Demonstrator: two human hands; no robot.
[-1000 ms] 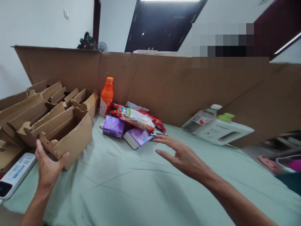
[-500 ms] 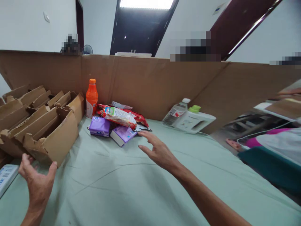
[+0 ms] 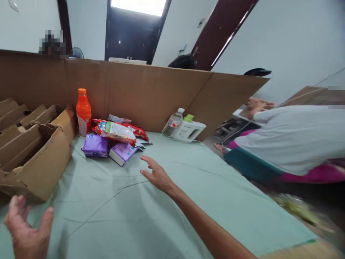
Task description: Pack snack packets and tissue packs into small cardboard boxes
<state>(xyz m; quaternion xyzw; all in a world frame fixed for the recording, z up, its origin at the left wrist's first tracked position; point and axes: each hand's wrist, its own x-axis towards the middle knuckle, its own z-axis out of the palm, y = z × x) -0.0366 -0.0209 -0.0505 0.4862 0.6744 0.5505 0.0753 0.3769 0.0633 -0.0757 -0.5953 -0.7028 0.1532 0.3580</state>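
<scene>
I have the left hand [image 3: 29, 228] spread wide and empty at the near left, just by the brown, divided cardboard box [image 3: 44, 172]; I can't tell if they touch. My right hand [image 3: 156, 175] is empty too, fingers parted, above the pale green cloth [image 3: 188, 201], near the purple, block-shaped tissue pack [image 3: 123, 153]. Farther left stands an orange plastic bottle [image 3: 83, 113].

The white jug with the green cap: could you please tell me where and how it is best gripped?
I would take the white jug by its handle, right hand coming from the front right: the handle sits on the right side, with an open slot, while the clear bottle stands close on the left and the cardboard wall behind.
</scene>
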